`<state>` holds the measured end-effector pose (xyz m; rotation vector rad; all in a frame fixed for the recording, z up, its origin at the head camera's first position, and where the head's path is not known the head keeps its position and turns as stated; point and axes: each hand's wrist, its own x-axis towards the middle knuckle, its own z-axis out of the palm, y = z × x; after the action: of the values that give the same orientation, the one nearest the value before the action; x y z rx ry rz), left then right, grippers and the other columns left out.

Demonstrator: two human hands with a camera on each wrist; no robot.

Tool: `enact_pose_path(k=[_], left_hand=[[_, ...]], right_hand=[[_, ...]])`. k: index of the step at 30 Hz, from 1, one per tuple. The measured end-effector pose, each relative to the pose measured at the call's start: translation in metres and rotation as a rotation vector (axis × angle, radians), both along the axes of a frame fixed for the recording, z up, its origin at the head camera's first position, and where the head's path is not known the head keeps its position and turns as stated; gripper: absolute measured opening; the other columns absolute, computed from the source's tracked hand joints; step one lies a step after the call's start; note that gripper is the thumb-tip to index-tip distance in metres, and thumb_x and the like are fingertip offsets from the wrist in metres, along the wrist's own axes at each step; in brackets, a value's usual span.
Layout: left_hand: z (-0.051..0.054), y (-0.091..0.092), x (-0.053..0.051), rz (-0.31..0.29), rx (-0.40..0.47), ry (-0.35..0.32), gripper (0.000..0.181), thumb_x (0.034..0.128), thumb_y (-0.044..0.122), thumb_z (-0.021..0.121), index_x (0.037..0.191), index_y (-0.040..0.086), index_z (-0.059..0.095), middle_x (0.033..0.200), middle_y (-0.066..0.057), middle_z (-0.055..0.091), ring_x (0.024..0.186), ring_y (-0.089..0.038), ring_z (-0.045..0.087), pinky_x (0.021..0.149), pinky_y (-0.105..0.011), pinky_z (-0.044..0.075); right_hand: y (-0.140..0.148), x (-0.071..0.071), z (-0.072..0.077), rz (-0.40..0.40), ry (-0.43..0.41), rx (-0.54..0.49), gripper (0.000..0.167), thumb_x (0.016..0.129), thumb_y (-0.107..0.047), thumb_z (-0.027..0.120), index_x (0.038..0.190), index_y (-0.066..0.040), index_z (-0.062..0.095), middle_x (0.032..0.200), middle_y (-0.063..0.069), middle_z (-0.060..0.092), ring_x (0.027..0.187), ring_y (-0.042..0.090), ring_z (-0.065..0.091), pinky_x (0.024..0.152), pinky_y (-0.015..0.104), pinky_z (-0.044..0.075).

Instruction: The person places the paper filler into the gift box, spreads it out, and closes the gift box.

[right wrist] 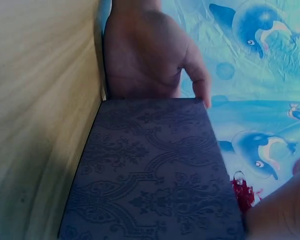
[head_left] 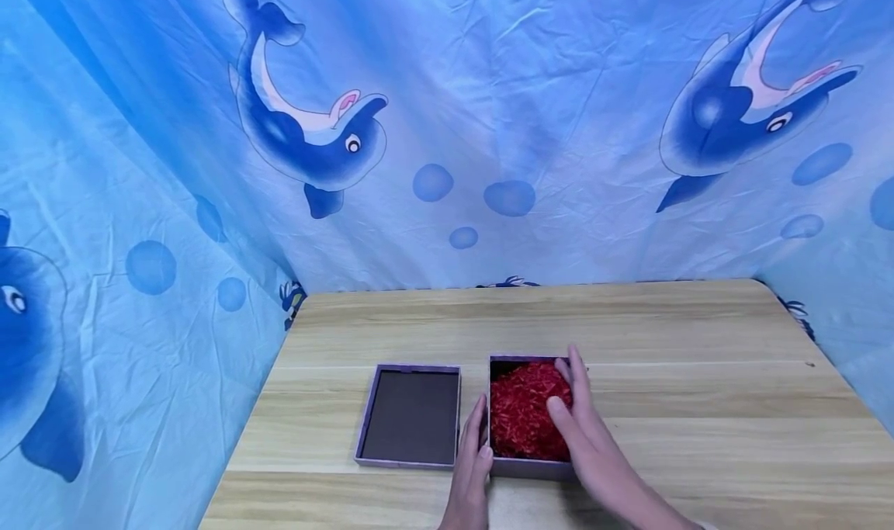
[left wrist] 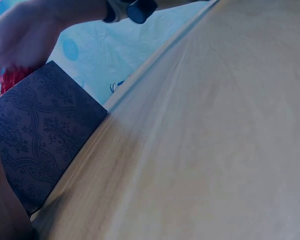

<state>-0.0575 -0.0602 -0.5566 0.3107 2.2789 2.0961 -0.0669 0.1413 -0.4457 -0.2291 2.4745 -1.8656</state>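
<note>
A dark purple square box (head_left: pixel 534 469), filled with red shredded paper (head_left: pixel 525 410), stands on the wooden table. Along its left wall lies my left hand (head_left: pixel 471 468), fingers extended and thumb near the front corner. My right hand (head_left: pixel 592 446) is over the box's right edge, with fingers and thumb spread beside the red shreds; nothing is visibly held in it. The box's embossed floral side (right wrist: pixel 150 155) shows in the right wrist view, where the left palm (right wrist: pixel 145 55) is against the far side. Part of the right fingers is hidden in the left wrist view.
Left of the box lies a shallow tray-like lid (head_left: pixel 409 417) with a dark inside, close to the left hand. The wooden tabletop (head_left: pixel 698 390) extends around both. A blue dolphin-print curtain (head_left: pixel 517 126) hangs behind the table and at its sides.
</note>
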Motion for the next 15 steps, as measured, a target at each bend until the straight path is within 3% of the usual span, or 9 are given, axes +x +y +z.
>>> enact_pose_path(k=[7,11,15], left_hand=[[0.000,0.001,0.001,0.023,-0.026,0.036,0.064,0.1143,0.022,0.036,0.178,0.025,0.029,0.181,-0.006,0.031,0.165,-0.014,0.025,0.130,-0.033,0.018],[-0.001,0.000,0.001,0.023,-0.026,0.031,0.064,0.1144,0.022,0.036,0.178,0.028,0.029,0.182,-0.005,0.030,0.165,-0.012,0.024,0.130,-0.034,0.018],[-0.001,0.000,0.001,0.012,-0.019,0.035,0.064,0.1144,0.021,0.035,0.178,0.024,0.028,0.182,-0.008,0.029,0.166,-0.014,0.024,0.130,-0.032,0.019]], right_hand=[[-0.003,-0.017,0.000,0.186,-0.152,0.259,0.088,0.120,-0.050,0.038,0.174,-0.019,-0.024,0.183,0.017,-0.014,0.165,0.048,0.000,0.126,0.080,0.007],[-0.003,-0.023,-0.002,0.254,-0.201,0.292,0.093,0.119,-0.053,0.040,0.173,-0.012,-0.023,0.182,0.018,-0.016,0.166,0.043,-0.004,0.130,0.073,0.006],[0.001,-0.024,-0.002,0.246,-0.205,0.265,0.092,0.119,-0.053,0.042,0.174,-0.010,-0.018,0.182,0.019,-0.012,0.166,0.046,0.001,0.130,0.073,0.009]])
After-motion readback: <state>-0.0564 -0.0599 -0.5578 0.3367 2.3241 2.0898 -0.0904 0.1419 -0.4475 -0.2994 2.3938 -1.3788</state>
